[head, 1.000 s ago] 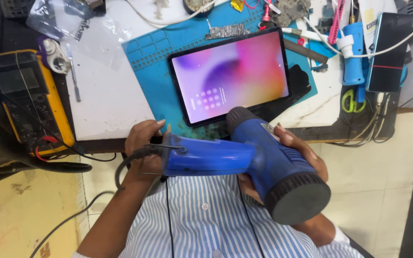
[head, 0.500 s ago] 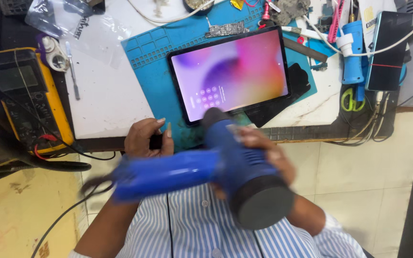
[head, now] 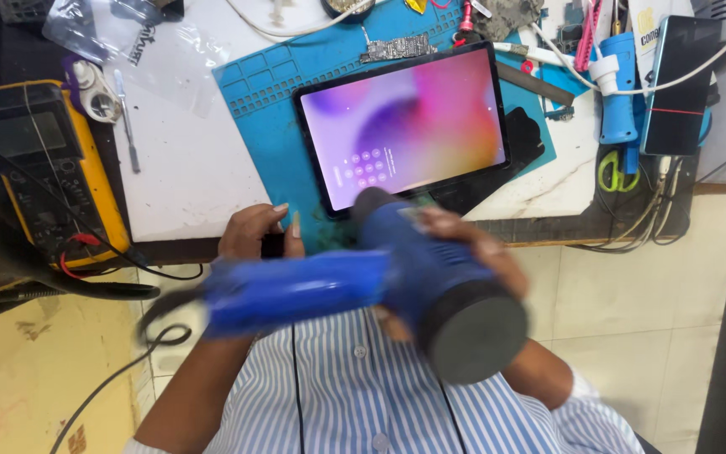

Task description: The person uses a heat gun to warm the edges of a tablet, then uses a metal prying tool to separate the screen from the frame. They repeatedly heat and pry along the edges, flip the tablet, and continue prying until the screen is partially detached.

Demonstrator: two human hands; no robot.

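Blue plastic marks the heat gun [head: 363,286], gripped by the right hand [head: 464,252] around its body at lower centre, nozzle near the tablet [head: 405,126]. Whether the left hand [head: 254,231], at the desk [head: 186,176] edge, is open or closed cannot be told. Upper centre, the tablet lies lit and unopened on a ridged teal mat [head: 270,92]; no heating is yet shown. A yellow multimeter [head: 44,168] sits left.

My right hand [head: 464,252] grips the heat gun [head: 397,282] before the bench edge — my left hand [head: 254,235] rests on that edge. Behind them the tablet [head: 405,126] lies on the mat [head: 270,101]; the multimeter [head: 39,164] sits far left — scissors [head: 618,171] right.
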